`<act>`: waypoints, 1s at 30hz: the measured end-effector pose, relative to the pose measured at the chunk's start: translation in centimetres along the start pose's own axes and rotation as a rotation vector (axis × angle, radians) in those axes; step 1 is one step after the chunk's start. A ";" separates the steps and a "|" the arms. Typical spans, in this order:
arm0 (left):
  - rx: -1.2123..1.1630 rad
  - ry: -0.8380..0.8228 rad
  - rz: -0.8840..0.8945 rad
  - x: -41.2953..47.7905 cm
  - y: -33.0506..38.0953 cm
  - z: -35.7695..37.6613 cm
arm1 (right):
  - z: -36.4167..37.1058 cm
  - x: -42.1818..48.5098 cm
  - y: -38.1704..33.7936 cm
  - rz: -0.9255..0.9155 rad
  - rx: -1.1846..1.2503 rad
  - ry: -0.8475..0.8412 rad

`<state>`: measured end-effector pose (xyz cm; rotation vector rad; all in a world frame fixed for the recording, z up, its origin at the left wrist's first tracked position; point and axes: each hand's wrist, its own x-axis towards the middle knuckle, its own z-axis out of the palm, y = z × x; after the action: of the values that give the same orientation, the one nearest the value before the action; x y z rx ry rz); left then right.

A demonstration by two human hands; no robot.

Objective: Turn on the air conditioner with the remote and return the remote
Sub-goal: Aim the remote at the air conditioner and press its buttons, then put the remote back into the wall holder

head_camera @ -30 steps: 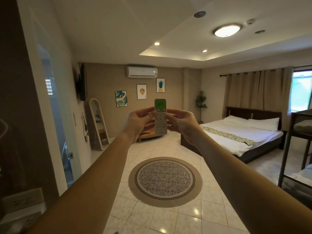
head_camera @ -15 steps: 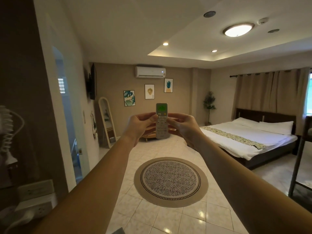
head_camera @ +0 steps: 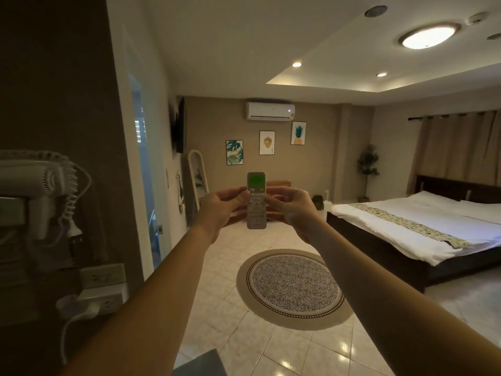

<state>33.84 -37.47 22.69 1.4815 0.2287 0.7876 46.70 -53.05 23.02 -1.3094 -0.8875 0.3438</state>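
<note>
A person held a white remote (head_camera: 256, 200) upright at the centre of the frame, arms stretched out toward the far wall of a bedroom. The left hand (head_camera: 221, 210) pinched the remote's left edge, its thumb lying across the upper buttons, while the right hand (head_camera: 291, 210) closed its fingers on the right edge; both hands gripped the remote and nothing else. The remote's green screen was lit and faced the camera, its top end aimed up toward the air conditioner (head_camera: 270, 111), mounted high on the wall just above centre frame. Whether the unit had switched on could not be told: its louvre looked shut and no indicator was legible. By this reading the pointing and pressing step was in hand or just finished, and the return of the remote was left to do. Its resting place was not evident. A round rug (head_camera: 292, 287) lay on the tiles below the hands, a bed (head_camera: 423, 229) at right.
</note>
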 end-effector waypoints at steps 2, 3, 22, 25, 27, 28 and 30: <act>0.018 0.020 0.002 -0.3 0.2 -1.3 | 1.3 0.0 0.1 0.002 -0.001 -0.015; 0.026 0.032 0.006 -0.4 0.3 -2.0 | 2.0 0.0 0.2 0.001 -0.004 -0.022; 0.118 0.130 -0.006 -2.7 2.1 -19.5 | 19.5 2.4 2.8 0.044 0.016 -0.152; 0.098 0.172 -0.014 -3.1 1.4 -22.6 | 22.5 3.0 4.0 0.032 0.003 -0.180; 0.091 0.220 -0.023 -3.5 1.0 -24.6 | 24.7 3.4 4.9 0.025 -0.007 -0.199; 0.089 0.237 -0.028 -3.7 0.7 -25.6 | 25.7 3.5 5.3 0.023 -0.008 -0.208; 0.083 0.262 -0.034 -4.2 0.5 -27.5 | 27.7 3.8 6.0 0.025 0.004 -0.231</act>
<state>14.31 -18.08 18.43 1.4464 0.4878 0.9540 30.46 -29.88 18.84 -1.2949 -1.0632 0.5242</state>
